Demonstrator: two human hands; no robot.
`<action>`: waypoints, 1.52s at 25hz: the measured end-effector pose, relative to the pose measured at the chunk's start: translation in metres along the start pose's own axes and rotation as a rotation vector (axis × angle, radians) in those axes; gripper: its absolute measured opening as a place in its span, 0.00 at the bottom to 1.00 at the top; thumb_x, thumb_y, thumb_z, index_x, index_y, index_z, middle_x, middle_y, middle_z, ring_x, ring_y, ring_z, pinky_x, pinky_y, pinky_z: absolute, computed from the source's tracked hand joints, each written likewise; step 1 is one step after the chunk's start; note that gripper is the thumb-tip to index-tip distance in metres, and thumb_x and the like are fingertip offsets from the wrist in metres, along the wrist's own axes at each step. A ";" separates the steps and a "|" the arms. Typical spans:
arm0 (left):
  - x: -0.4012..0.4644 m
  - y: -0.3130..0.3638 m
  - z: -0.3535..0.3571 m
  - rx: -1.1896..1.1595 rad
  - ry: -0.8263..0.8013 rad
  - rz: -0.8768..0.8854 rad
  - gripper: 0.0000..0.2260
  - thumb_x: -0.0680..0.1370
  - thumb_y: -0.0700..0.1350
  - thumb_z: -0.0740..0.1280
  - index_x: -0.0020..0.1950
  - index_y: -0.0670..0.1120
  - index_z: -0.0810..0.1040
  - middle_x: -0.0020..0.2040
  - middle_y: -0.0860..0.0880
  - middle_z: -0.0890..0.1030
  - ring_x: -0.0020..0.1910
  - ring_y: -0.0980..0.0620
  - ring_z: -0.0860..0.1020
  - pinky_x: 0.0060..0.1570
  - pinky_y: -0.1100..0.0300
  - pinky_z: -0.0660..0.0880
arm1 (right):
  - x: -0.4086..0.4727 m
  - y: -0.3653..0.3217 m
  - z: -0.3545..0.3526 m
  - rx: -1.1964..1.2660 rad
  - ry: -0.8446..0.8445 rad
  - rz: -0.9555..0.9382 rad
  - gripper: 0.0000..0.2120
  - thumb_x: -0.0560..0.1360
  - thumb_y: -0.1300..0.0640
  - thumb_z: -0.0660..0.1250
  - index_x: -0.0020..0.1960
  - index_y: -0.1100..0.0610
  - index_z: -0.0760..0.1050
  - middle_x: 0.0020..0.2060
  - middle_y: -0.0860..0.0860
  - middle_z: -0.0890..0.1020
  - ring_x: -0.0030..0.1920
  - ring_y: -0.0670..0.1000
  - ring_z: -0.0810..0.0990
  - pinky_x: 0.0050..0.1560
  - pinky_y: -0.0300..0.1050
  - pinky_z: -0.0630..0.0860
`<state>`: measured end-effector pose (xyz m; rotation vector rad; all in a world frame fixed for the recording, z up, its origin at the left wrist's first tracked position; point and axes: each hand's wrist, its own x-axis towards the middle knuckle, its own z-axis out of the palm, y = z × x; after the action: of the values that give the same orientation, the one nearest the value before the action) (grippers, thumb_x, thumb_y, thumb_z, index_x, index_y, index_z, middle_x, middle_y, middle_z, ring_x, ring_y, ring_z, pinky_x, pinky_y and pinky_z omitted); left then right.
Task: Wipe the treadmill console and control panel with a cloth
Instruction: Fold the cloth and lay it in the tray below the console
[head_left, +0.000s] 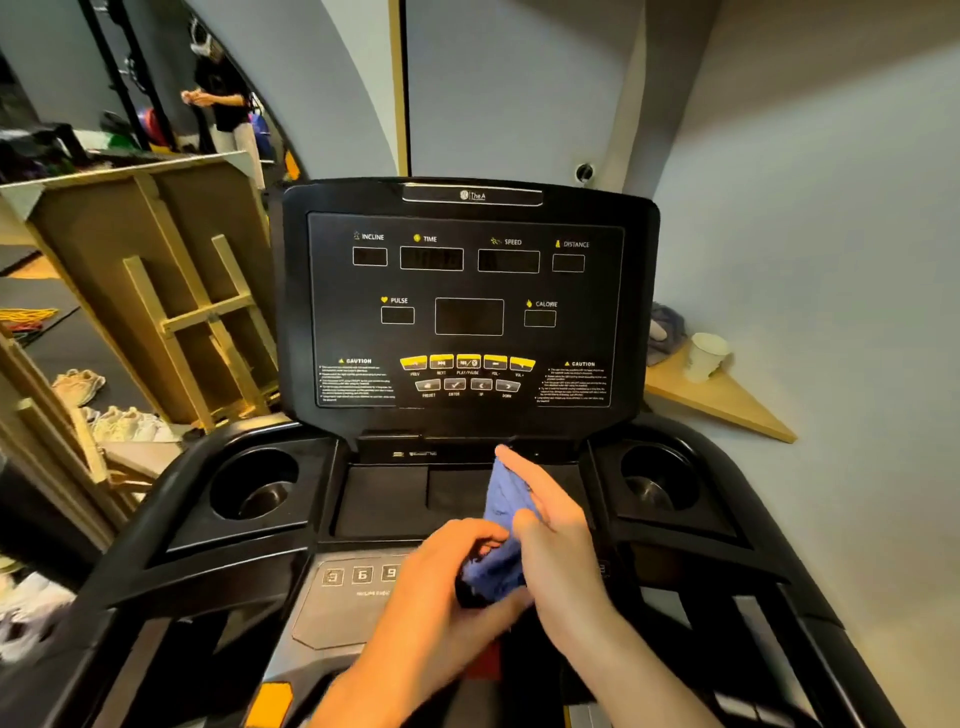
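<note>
The black treadmill console (467, 291) stands upright ahead, its displays dark, with yellow buttons (467, 362) along its lower part. Below it lies the flat tray (384, 499), and nearer me the grey control panel (343, 597) with number keys. A blue cloth (501, 525) is held over the middle of the tray and panel by both hands. My left hand (447, 577) grips its lower end. My right hand (550, 530) lies along its upper part, fingers stretched toward the console's base.
Round cup holders sit at the left (254, 488) and right (657, 478) of the tray. A wooden corner shelf (727, 400) with a paper cup (704, 356) is on the right wall. Wooden frames (171, 312) and shoes (78, 384) are at the left. A person (223, 98) stands far back.
</note>
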<state>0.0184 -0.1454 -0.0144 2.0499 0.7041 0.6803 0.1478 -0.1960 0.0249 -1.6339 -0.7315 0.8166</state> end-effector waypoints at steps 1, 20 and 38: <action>0.004 -0.002 -0.010 -0.014 0.019 0.018 0.14 0.70 0.52 0.76 0.55 0.55 0.82 0.51 0.48 0.84 0.48 0.63 0.80 0.51 0.59 0.74 | 0.001 -0.001 0.007 0.000 -0.010 -0.012 0.31 0.76 0.67 0.57 0.57 0.30 0.75 0.64 0.45 0.79 0.68 0.52 0.76 0.66 0.47 0.75; 0.088 -0.049 -0.091 -0.114 0.082 -0.117 0.06 0.76 0.43 0.71 0.48 0.53 0.84 0.44 0.54 0.86 0.47 0.54 0.83 0.48 0.61 0.78 | 0.098 0.004 -0.036 -0.355 -0.257 -0.250 0.02 0.70 0.42 0.69 0.40 0.36 0.81 0.36 0.38 0.82 0.39 0.42 0.80 0.48 0.45 0.77; 0.104 -0.080 -0.043 0.398 0.232 -0.404 0.17 0.72 0.57 0.72 0.32 0.46 0.76 0.26 0.50 0.77 0.27 0.55 0.73 0.28 0.67 0.65 | 0.124 0.048 -0.032 -0.509 0.057 -0.012 0.05 0.72 0.51 0.76 0.40 0.50 0.82 0.34 0.46 0.84 0.38 0.45 0.84 0.38 0.44 0.83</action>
<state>0.0422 -0.0115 -0.0390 2.0980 1.4392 0.5769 0.2467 -0.1222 -0.0342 -2.0913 -0.9605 0.5990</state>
